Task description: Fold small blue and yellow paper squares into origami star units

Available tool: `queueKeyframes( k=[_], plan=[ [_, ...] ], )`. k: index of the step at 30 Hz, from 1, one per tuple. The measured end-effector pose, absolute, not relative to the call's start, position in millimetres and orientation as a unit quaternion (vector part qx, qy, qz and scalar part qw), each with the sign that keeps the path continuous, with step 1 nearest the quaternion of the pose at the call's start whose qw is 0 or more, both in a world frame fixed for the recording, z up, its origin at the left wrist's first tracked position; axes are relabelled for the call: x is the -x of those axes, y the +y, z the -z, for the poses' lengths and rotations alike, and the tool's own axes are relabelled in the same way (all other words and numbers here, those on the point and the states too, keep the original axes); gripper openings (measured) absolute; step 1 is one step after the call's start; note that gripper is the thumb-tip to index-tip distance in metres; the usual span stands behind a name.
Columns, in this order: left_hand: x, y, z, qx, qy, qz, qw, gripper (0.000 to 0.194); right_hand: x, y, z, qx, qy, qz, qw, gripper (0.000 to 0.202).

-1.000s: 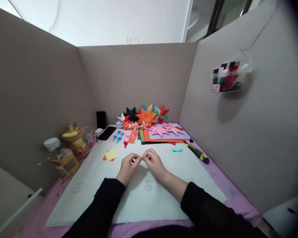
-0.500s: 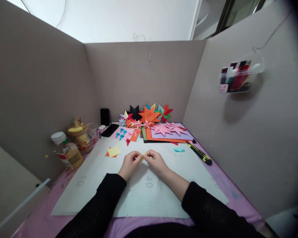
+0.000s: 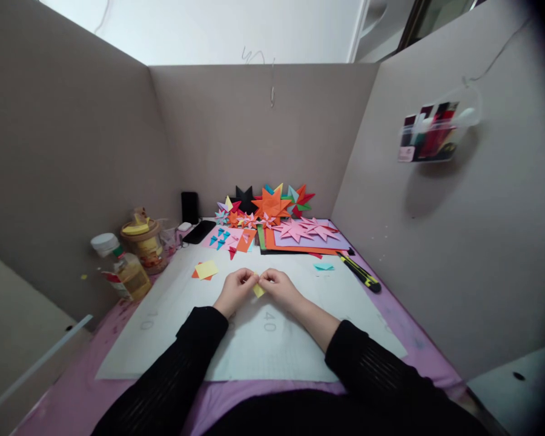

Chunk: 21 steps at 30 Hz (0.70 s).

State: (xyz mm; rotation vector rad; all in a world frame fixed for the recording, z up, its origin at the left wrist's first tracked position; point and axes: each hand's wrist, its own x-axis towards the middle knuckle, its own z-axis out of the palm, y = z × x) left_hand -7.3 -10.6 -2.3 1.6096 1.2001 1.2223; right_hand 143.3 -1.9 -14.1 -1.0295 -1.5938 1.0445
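Observation:
Between my two hands is a small piece of yellow paper (image 3: 258,290), its lower part showing beneath the fingertips. My left hand (image 3: 237,290) pinches it from the left, thumb and forefinger closed. From the right, my right hand (image 3: 279,288) pinches it the same way, the fingertips of both hands nearly meeting. The upper part of the paper is hidden by the fingers. Left of my left hand, a yellow paper square (image 3: 206,270) lies over an orange one on the white sheet (image 3: 172,339). A folded turquoise paper (image 3: 324,266) lies beyond my right hand.
Folded paper stars (image 3: 272,206) stand along the back wall, with pink stars (image 3: 293,230) on stacked coloured paper. A box cutter (image 3: 361,274) lies at the right. At the left stand a glue bottle (image 3: 131,275) and a jar (image 3: 144,245). A phone (image 3: 200,232) lies behind.
More of the yellow paper now shows below my fingertips. Both hands keep their pinch. The whole view has shifted slightly, so everything sits a little higher.

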Motion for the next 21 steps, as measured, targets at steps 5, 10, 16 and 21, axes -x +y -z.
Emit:
queueKeyframes(
  k=[5, 10, 16, 21],
  plan=[
    [19.2, -4.1, -1.6, -0.550, 0.480, -0.566, 0.383, 0.022, -146.4, 1.9, 17.5, 0.423, -0.650, -0.419, 0.472, 0.011],
    [21.8, -0.7, 3.0, -0.548, 0.481, -0.556, 0.399, 0.026, -141.7, 3.5, 19.4, 0.398, -0.606, -0.438, 0.531, 0.008],
    [16.1, -3.2, 3.1, -0.583, 0.426, -0.521, 0.456, 0.028, -134.6, 0.4, 18.7, 0.369, -0.545, -0.548, 0.517, 0.013],
    [21.2, -4.5, -0.2, -0.619, 0.414, -0.492, 0.452, 0.032, -138.5, -0.4, 15.2, 0.378, -0.539, -0.558, 0.506, 0.010]
  ],
)
